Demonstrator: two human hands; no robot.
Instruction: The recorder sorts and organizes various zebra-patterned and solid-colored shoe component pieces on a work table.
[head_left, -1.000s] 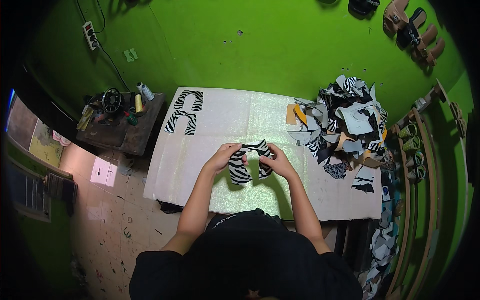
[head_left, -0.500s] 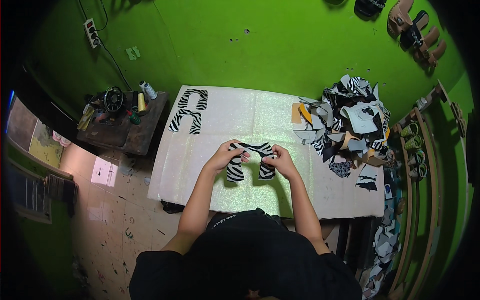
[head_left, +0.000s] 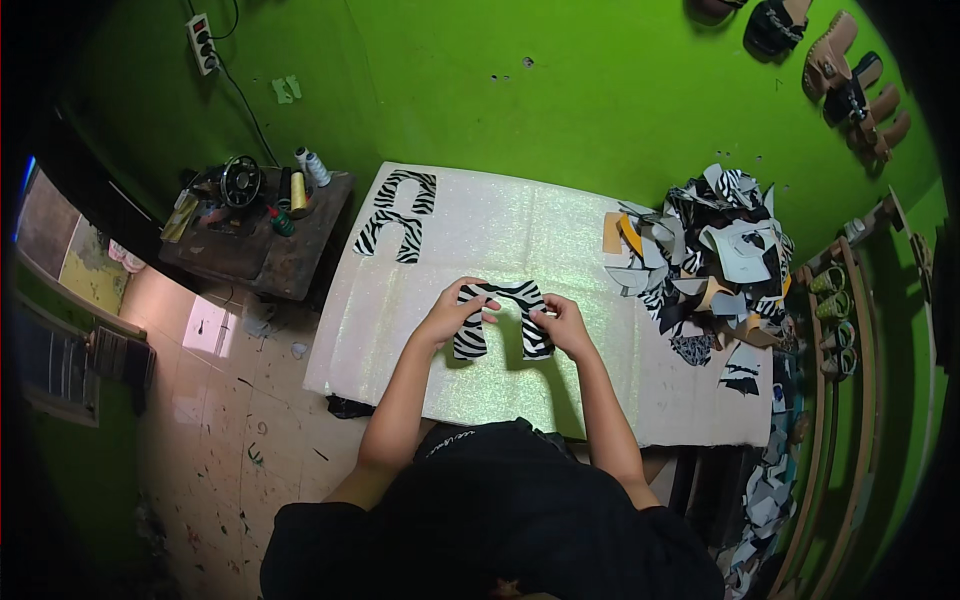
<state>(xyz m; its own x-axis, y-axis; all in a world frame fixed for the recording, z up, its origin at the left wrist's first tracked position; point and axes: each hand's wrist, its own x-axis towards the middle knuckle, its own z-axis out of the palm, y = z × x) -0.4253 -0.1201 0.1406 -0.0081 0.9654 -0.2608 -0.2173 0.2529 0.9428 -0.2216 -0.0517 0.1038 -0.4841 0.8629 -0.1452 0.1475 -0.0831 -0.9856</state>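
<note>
Green walls (head_left: 450, 90) rise behind the work area, with a white power strip (head_left: 201, 45) fixed at upper left and several sandals (head_left: 828, 60) hung at upper right. Across the middle of the frame spreads a work table topped with a pale, glittery sheet (head_left: 570, 385).

Just below the frame's centre, a zebra-print U-shaped cut-out (head_left: 512, 292) is held above this sheet, its two legs pointing toward the lower edge. The left hand (head_left: 445, 318) is clamped on its left upper corner and leg, fingers reaching over the striped face. The right hand (head_left: 564, 326) pinches the right leg along its outer edge, thumb on the face. Both forearms come up from a black shirt (head_left: 490, 510) at the bottom.

Near the sheet's upper-left corner lie two more zebra-print cut-outs (head_left: 408, 240) of like shape, one above the other. On the right side is a heap of scraps (head_left: 735, 255), mixing zebra print, grey, black, white and tan offcuts.

At left, a dark wooden table (head_left: 265, 265) carries a sewing machine's black handwheel (head_left: 240, 182), a yellow thread cone (head_left: 298, 192), white thread cones (head_left: 318, 170) and a green bottle (head_left: 281, 222). Far right, green sandals (head_left: 828, 280) sit on a wooden rack (head_left: 815, 420).
</note>
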